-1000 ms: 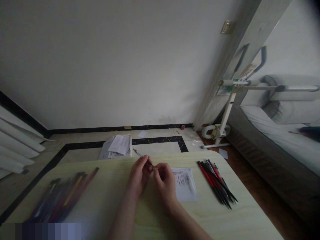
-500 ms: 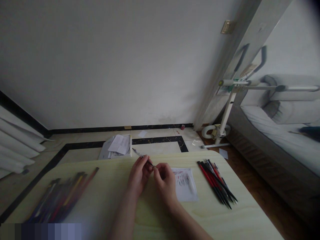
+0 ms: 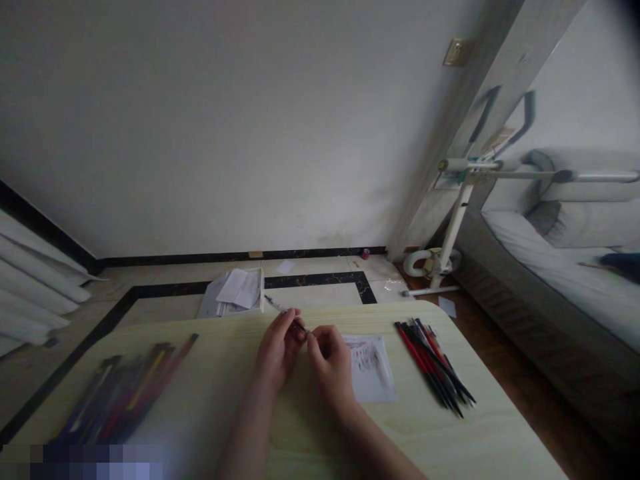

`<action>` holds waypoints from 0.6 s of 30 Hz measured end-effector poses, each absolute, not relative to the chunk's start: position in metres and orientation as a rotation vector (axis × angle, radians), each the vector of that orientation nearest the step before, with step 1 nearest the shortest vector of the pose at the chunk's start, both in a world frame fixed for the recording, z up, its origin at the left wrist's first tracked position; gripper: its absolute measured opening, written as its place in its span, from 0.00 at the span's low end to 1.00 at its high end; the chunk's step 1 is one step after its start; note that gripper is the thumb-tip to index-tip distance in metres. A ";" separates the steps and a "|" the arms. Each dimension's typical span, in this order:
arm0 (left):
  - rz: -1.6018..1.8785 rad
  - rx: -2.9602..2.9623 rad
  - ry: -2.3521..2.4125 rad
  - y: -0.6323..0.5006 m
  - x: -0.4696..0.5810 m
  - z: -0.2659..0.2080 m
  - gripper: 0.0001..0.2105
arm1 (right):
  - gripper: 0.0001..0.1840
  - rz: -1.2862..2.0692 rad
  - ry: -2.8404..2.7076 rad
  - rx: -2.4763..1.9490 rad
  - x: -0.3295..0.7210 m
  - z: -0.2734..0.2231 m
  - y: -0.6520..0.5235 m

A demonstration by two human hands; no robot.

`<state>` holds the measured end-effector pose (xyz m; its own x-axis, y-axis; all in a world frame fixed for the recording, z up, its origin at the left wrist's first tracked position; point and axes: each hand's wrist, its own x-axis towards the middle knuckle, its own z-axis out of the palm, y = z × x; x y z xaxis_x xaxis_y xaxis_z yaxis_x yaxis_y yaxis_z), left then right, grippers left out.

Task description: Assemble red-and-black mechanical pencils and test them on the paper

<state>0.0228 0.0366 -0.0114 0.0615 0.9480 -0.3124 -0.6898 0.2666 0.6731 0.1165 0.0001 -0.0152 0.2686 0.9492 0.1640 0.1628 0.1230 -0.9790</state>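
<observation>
My left hand (image 3: 280,345) is closed around a slim pen (image 3: 273,303), whose pale, patterned end sticks out up and to the left past the table's far edge. My right hand (image 3: 331,363) pinches at the pen's dark lower end, fingertips close to the left ones. What exactly lies between the right fingertips is too small to make out. Partly under the right hand is a white sheet of paper (image 3: 375,383) with dark and reddish scribbled marks. To its right lies a bunch of red and black pens (image 3: 433,367).
A blurred row of coloured pens (image 3: 127,393) lies on the left of the pale wooden table (image 3: 400,440). Beyond the table, a box of papers (image 3: 240,290) sits on the floor. Exercise equipment (image 3: 453,227) and a sofa (image 3: 530,293) stand at the right.
Both hands stay almost in place around the pen, with only slight finger movement. The pens and the paper lie as before.
</observation>
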 end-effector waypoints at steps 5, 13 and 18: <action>1.272 0.391 0.844 0.037 0.023 -0.009 0.14 | 0.05 0.803 -1.163 -1.312 0.116 -0.017 0.001; 1.248 0.446 0.889 0.038 0.026 -0.007 0.18 | 0.06 0.815 -1.146 -1.335 0.115 -0.016 0.000; 1.269 0.442 0.895 0.037 0.026 -0.009 0.15 | 0.06 0.806 -1.163 -1.359 0.115 -0.015 0.000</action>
<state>0.0263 0.0372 -0.0087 0.0351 0.9437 -0.3290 -0.6268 0.2772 0.7282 0.1152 0.0002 -0.0151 0.2815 0.9469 0.1552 0.1873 0.1044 -0.9767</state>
